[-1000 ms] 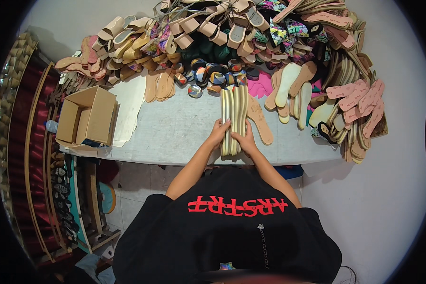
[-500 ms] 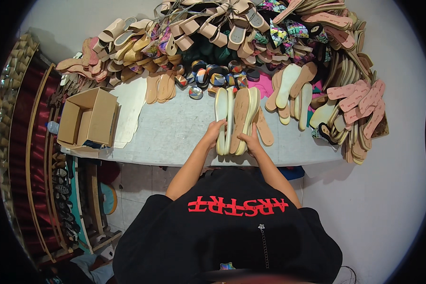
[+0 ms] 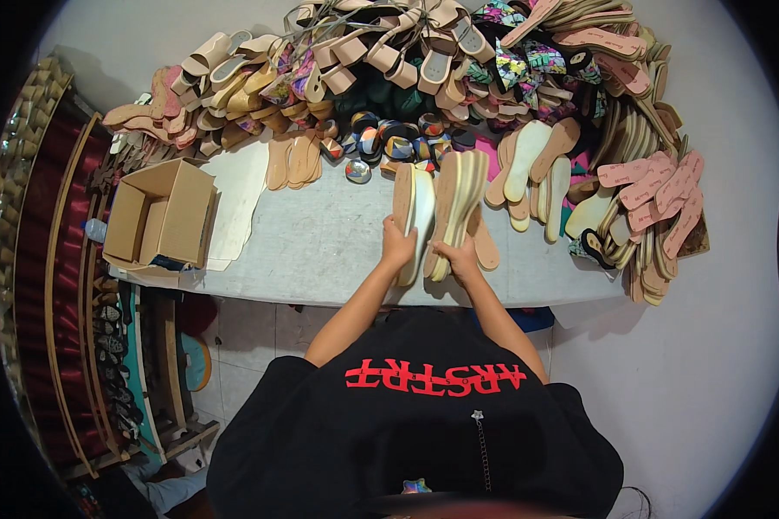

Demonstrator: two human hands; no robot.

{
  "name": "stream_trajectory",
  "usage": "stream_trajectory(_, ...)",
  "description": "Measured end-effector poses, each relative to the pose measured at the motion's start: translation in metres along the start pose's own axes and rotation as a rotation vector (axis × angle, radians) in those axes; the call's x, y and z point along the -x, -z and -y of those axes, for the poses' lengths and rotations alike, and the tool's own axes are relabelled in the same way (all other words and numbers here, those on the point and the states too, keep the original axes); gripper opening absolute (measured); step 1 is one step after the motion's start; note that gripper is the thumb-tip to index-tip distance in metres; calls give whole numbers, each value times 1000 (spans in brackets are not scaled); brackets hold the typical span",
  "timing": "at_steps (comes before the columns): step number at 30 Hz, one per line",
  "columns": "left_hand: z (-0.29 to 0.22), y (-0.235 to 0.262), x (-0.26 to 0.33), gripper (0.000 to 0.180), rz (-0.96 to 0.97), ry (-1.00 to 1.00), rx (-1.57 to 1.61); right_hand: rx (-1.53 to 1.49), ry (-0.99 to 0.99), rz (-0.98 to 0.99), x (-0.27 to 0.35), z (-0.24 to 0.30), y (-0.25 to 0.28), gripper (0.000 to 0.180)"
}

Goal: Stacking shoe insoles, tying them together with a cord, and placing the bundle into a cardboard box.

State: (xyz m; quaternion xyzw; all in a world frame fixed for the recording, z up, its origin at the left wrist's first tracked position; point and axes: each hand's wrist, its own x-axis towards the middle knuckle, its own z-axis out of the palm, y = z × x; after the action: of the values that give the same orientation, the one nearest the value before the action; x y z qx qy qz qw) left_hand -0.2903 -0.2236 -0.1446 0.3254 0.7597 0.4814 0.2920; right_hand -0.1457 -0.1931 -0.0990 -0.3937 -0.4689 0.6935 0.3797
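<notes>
My left hand [image 3: 398, 246] grips a few insoles [image 3: 417, 216], my right hand [image 3: 459, 258] the thicker stack [image 3: 459, 203], both on edge on the tabletop [image 3: 320, 242]. Loosely pinched, it seems; they could fan apart.

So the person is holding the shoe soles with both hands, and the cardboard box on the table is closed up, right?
Not quite. The cardboard box is open, its flaps folded out, as the head view shows. The rest is right: the left hand and the right hand both hold shoe soles standing on edge on the table.
</notes>
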Motion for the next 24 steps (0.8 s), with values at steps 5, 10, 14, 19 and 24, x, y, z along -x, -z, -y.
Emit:
stream_trajectory(5, -24, 15, 24, 44, 211, 242, 272, 202, 24, -158, -3, -31, 8, 48)
stream_trajectory(10, -32, 39, 19, 23, 519, 443, 665, 245, -11, -188, -9, -36, 17, 50)
stream_trajectory(14, -30, 42, 11, 15, 669, 491, 903, 266, -37, -172, -17, -30, 21, 50)
stream_trajectory(19, -39, 34, 12, 18, 689, 454, 836, 110, -77, -73, -14, -20, 17, 51)
stream_trajectory(24, -25, 27, 3, 27, 698, 436, 615, 213, -47, -89, -10, -22, 6, 67)
